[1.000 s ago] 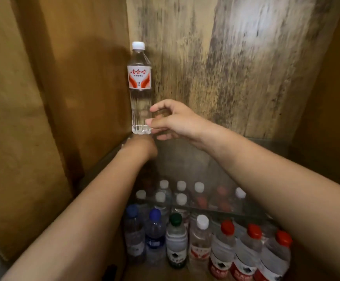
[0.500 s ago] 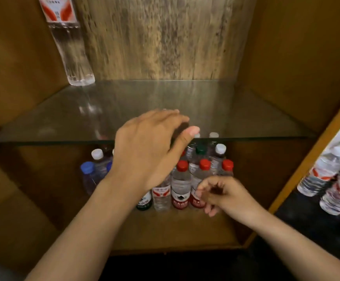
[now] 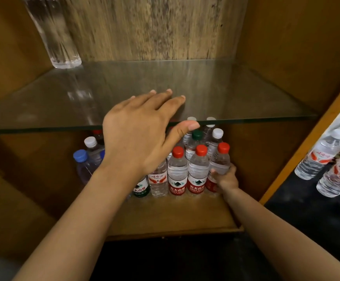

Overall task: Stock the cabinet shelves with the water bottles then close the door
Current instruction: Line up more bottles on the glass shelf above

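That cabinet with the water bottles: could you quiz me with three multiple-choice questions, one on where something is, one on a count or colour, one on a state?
1. Where does the lone bottle on the glass shelf stand?
A. back left corner
B. front right edge
C. middle

2. How many red caps show in the front row on the lower shelf?
A. one
B. three
C. five

3. What is the right hand doing?
A. hanging idle
B. gripping a red-capped bottle
C. pressing the glass

Answers: 1 A, it stands by the left wall at the back. 2 B, three red caps side by side. 3 B, its fingers curl round the rightmost bottle.
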Motion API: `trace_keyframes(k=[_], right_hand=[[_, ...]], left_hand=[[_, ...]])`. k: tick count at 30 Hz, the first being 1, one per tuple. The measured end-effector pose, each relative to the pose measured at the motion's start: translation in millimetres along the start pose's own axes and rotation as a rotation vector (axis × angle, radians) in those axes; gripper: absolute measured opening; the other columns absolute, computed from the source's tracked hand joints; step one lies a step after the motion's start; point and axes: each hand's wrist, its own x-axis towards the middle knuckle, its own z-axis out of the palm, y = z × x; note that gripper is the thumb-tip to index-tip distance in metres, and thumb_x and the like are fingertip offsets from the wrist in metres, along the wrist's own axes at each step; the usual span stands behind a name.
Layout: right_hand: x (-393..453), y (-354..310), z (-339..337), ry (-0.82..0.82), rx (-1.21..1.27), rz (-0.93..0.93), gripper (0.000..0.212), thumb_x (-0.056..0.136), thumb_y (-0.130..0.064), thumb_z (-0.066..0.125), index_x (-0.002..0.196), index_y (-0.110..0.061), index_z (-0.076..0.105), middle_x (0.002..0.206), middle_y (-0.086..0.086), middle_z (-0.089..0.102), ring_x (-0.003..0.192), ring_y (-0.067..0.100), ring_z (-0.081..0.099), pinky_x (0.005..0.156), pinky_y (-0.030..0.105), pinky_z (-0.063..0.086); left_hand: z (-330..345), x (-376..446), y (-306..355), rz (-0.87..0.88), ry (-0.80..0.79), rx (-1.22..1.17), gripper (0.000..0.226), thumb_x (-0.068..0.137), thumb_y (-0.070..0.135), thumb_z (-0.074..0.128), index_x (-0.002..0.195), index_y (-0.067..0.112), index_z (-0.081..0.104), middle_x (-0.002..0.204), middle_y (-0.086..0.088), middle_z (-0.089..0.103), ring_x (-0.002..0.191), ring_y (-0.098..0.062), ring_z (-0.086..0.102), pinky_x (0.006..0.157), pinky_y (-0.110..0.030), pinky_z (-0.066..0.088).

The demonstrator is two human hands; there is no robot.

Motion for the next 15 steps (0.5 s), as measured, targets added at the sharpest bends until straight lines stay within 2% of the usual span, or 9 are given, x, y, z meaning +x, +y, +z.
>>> trace_keyframes(k=[5,10,13,15], right_hand=[[5,-2,6,0.069,-0.032,-0.007,0.064,0.084,-0.024,0.066,0.137,-0.022,0.031,0.133,0.018,0.05,0.119,0.04,0.05,0.097,0.045,0.042],[4,5,3,0.075,-0.043,-0.05,0.069,0.08,-0.026,0.07,0.138,-0.025,0.033,0.132,0.015,0.052,0.119,0.039,0.05,0.096,0.044,0.042],[3,10,1,0.049,-0.01,-0.012,0.072,0.08,-0.019,0.07,0.141,-0.021,0.03,0.132,0.015,0.053,0.119,0.037,0.05,0.096,0.041,0.042],[0,15,1,0.046,0.019,0.061,0.069,0.086,-0.008,0.059,0.144,-0.015,0.024,0.135,0.018,0.049,0.121,0.038,0.048,0.099,0.044,0.043]], left_hand=[[1,-1,0,0.014,0.047,0.009,0.064,0.09,0.06,0.019,0.128,0.024,0.055,0.13,-0.002,0.058,0.123,-0.023,0.053,0.09,-0.039,0.046],[2,-2,0,0.013,0.068,0.023,0.064,0.091,0.06,0.018,0.128,0.024,0.055,0.13,-0.001,0.058,0.122,-0.023,0.054,0.088,-0.036,0.046],[1,-2,2,-0.002,0.058,0.026,0.064,0.09,0.06,0.018,0.128,0.024,0.055,0.131,-0.001,0.057,0.123,-0.023,0.053,0.088,-0.035,0.045],[0,-4,3,-0.017,0.056,0.018,0.063,0.09,0.06,0.019,0.13,0.023,0.052,0.134,-0.002,0.055,0.126,-0.023,0.05,0.093,-0.037,0.043]])
